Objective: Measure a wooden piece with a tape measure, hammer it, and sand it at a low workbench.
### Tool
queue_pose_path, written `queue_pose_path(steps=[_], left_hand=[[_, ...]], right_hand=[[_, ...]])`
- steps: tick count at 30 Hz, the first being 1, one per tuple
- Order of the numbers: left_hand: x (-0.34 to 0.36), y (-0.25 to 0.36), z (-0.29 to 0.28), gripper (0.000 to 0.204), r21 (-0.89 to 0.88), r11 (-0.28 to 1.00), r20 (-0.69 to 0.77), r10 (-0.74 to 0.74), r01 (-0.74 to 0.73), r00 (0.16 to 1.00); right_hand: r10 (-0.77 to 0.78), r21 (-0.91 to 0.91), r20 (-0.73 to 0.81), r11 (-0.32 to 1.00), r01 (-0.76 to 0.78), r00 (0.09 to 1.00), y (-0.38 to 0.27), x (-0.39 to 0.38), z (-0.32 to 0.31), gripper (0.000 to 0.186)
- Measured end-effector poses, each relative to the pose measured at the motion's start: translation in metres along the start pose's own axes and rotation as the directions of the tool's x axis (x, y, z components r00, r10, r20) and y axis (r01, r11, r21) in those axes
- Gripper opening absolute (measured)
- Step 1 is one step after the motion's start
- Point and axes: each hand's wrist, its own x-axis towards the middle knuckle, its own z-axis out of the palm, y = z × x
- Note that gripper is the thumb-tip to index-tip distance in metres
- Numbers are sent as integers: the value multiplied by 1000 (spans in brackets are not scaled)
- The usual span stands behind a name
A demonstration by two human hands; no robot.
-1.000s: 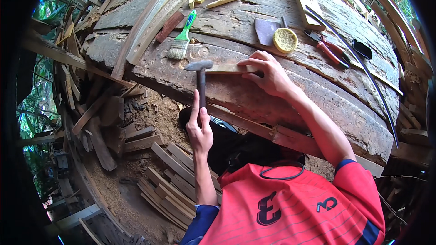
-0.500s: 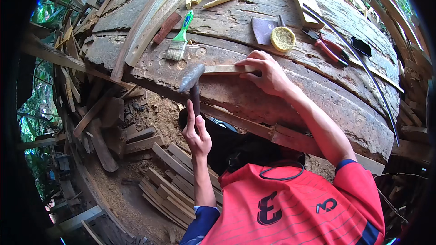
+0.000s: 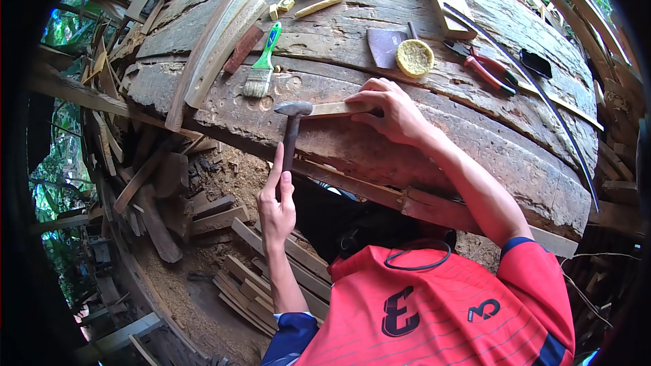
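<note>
My left hand (image 3: pixel 277 211) grips the dark handle of a hammer (image 3: pixel 293 108), index finger stretched along the shaft. The grey metal head lies level, its tapered end toward the left, its other end at the tip of a short wooden strip (image 3: pixel 332 109). Whether metal and wood touch, I cannot tell. My right hand (image 3: pixel 395 110) pinches the strip's right end between thumb and fingers, over the front of a worn wooden workbench (image 3: pixel 447 142). Beyond the hammer lies a green-handled paintbrush (image 3: pixel 263 64).
A round yellowish pad (image 3: pixel 414 58), purplish sandpaper (image 3: pixel 386 46), red-handled pliers (image 3: pixel 485 68) and a black phone-like object (image 3: pixel 536 63) lie on the bench's right half. Long boards (image 3: pixel 220 47) rest at the left. Wood offcuts (image 3: pixel 247 291) and sawdust cover the ground below.
The hammer head has swung from slanting down-left to nearly level beside the strip's end. My left hand has shifted slightly left and down; my right hand still holds the strip.
</note>
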Motion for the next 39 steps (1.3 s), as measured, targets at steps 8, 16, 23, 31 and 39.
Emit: queue_pose_path(steps=[8, 16, 23, 31, 39], left_hand=[[5, 8, 17, 55, -74, 997, 66, -25, 30, 998], [-4, 18, 38, 52, -81, 995, 46, 62, -58, 997], [-17, 52, 32, 49, -60, 998, 86, 36, -31, 996], [-8, 72, 33, 48, 148, 980, 107, 118, -133, 987], [-9, 67, 49, 47, 174, 982, 70, 66, -77, 995]], right_hand=[[-43, 15, -15, 999, 43, 999, 3, 3, -1, 27], [-26, 33, 15, 999, 26, 1000, -2, 2, 0, 29], [105, 39, 17, 994, -106, 994, -6, 1, -2, 57], [93, 28, -3, 995, -92, 996, -5, 0, 1, 77], [103, 35, -8, 994, -103, 995, -7, 1, 1, 80]])
